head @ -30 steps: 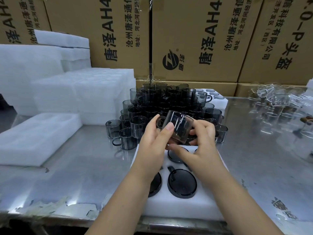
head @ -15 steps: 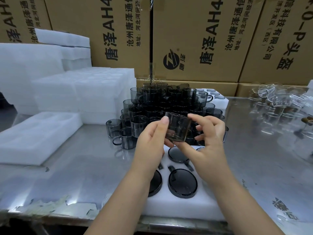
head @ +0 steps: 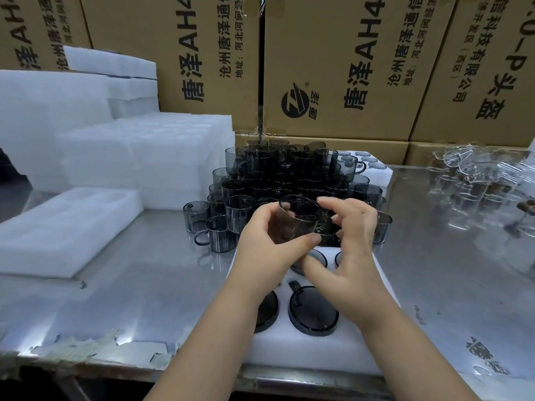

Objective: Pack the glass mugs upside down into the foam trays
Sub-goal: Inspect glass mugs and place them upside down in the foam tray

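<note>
Cardboard boxes [head: 333,68] printed with black characters wall off the back of a steel table [head: 144,285], whose near edge is chipped and worn. White foam stacks [head: 144,157] stand at the left, with a spare tray [head: 66,227] lying in front of them. Clear glassware [head: 477,180] sits at the right. Mid-table is a pile [head: 289,175] of smoky glass mugs, stacked several layers high.

Just before the pile lies the tray [head: 304,351] being filled. Two packed mugs [head: 314,311] sit base-up in its near pockets, and at least one more shows farther in, half hidden under the hands.

The mug [head: 295,224] in hand is in the air over the tray's far end, tilted, not yet in a pocket. The left hand [head: 260,250] grips it, thumb across the lower wall and fingers curled round the far side. The right hand [head: 356,250] hovers just beside it with fingers spread and loosely bent. Whether its fingertips touch the glass I cannot tell.

The step looks like turning and orienting the mug before seating it. Next it needs to go fully mouth-down, with its handle lined up to the pocket's side slot, then be lowered straight into a free pocket at the far end. Which pockets are free is hidden by the hands. Glass on glass is the risk, so it should keep clear of its neighbours and the pile.
</note>
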